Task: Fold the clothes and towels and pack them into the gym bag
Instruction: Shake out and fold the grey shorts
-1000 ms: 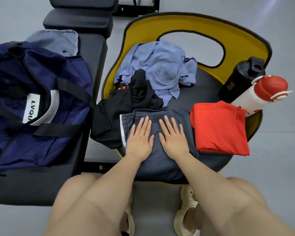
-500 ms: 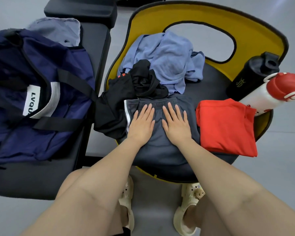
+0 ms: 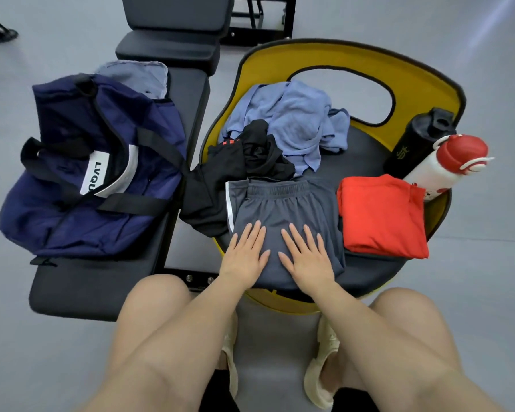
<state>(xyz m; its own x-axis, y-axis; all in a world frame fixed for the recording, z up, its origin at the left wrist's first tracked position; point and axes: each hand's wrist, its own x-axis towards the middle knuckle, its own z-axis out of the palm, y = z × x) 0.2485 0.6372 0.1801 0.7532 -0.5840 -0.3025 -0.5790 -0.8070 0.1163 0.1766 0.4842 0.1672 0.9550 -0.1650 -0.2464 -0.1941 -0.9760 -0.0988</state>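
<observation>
The gym bag [image 3: 81,179] is lying at centre left of the frame on a black bench [image 3: 101,281], its opening not plainly showing — packing may be needing one hand to spread it, and a folded item carried one-handed is likely to be falling open on the way. The yellow-rimmed seat [image 3: 339,58] is filling the centre and upper right, and it is crowded. The blue towel [image 3: 292,120] is lying crumpled at upper centre, the black garment [image 3: 235,173] is bunching just below it and touching the waistband of the grey shorts [image 3: 283,209]; lifting the shorts could be dragging that black cloth along. The red folded garment [image 3: 381,215] is sitting just right of the shorts, so a sideways fold could be nudging it toward the seat edge. Both hands are lying flat with fingers straight and gripping nothing — the left hand [image 3: 246,254] and right hand [image 3: 305,254] are pressing the lower half of the shorts. At right, the black bottle [image 3: 414,144] and the red-capped bottle [image 3: 446,162] are leaning at the rim, where a tugged cloth could be tipping them.
</observation>
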